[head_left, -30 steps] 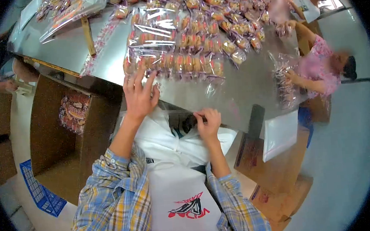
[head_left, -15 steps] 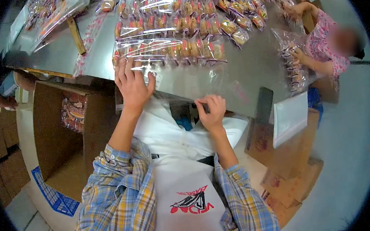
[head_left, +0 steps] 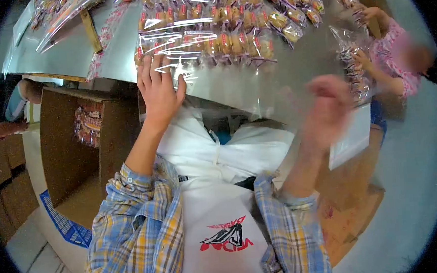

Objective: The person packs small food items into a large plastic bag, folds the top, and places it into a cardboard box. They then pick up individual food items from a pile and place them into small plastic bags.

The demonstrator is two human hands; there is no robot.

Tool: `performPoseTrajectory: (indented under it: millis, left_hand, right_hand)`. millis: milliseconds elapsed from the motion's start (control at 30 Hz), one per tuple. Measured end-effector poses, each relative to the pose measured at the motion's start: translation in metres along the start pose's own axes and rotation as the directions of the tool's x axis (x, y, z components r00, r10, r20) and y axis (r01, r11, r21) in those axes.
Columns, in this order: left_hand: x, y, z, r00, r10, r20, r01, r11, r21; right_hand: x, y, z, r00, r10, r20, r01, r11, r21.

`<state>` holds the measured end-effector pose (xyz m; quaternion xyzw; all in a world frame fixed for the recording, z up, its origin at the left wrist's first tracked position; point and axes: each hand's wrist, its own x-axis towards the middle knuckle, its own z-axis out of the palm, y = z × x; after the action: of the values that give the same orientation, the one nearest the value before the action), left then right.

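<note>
My left hand [head_left: 159, 95] lies flat with its fingers stretched out, fingertips on the near edge of a clear plastic bag [head_left: 186, 70]. Inside or under that film, small wrapped cakes [head_left: 225, 44] stand in neat rows on the metal table. To the right, my right hand [head_left: 328, 108] is off the bag and smeared by motion, so its fingers cannot be made out. It is close to a stack of flat white plastic bags [head_left: 349, 140] at the table's right side.
Loose wrapped cakes [head_left: 291, 17] are heaped at the back. At the right a co-worker in a pink top [head_left: 387, 48] handles another filled bag [head_left: 353, 71]. An open cardboard box [head_left: 73, 167] holding a packed bag [head_left: 87, 126] stands at lower left, beside a blue crate [head_left: 65, 221].
My right hand has let go of the bag's near edge and swung right toward the white bags. My left hand stays on the film. The view has shifted slightly.
</note>
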<state>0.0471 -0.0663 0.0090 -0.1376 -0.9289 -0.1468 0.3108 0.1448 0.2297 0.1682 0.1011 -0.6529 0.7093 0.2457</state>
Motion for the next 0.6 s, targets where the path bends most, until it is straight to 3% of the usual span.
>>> performPoseTrajectory:
  millis: [33, 67, 133, 167, 233, 333, 600]
  left_hand:
    - [0.0, 0.0, 0.001, 1.0, 0.004, -0.003, -0.004, 1.0, 0.008]
    - [-0.001, 0.001, 0.003, 1.0, 0.01, -0.004, -0.01, 1.0, 0.01]
    - [-0.002, 0.001, 0.007, 0.999, 0.019, -0.026, -0.019, 1.0, 0.005]
    - [-0.003, -0.001, 0.009, 0.999, 0.024, -0.038, -0.024, 1.0, 0.005]
    - [-0.005, -0.006, 0.012, 0.999, 0.033, -0.029, -0.033, 0.999, 0.018]
    - [-0.007, -0.007, 0.016, 0.998, 0.023, -0.054, -0.022, 1.0, 0.01]
    - [-0.006, -0.004, 0.013, 0.997, 0.035, -0.062, -0.035, 0.999, -0.004]
  right_hand:
    - [0.025, -0.045, -0.006, 0.996, 0.064, 0.059, -0.085, 0.852, 0.516]
    - [0.04, -0.076, -0.004, 0.984, 0.04, 0.175, -0.158, 0.653, 0.74]
    - [0.048, -0.101, 0.015, 0.942, -0.036, 0.332, -0.235, 0.637, 0.734]
    - [0.042, -0.096, 0.03, 0.932, -0.036, 0.36, -0.22, 0.733, 0.643]
    - [0.028, -0.071, 0.06, 0.924, 0.01, 0.381, -0.194, 0.873, 0.448]
    - [0.008, -0.044, 0.083, 0.914, 0.109, 0.391, -0.224, 0.939, 0.261]
    - [0.002, -0.033, 0.106, 0.914, 0.127, 0.386, -0.235, 0.94, 0.248]
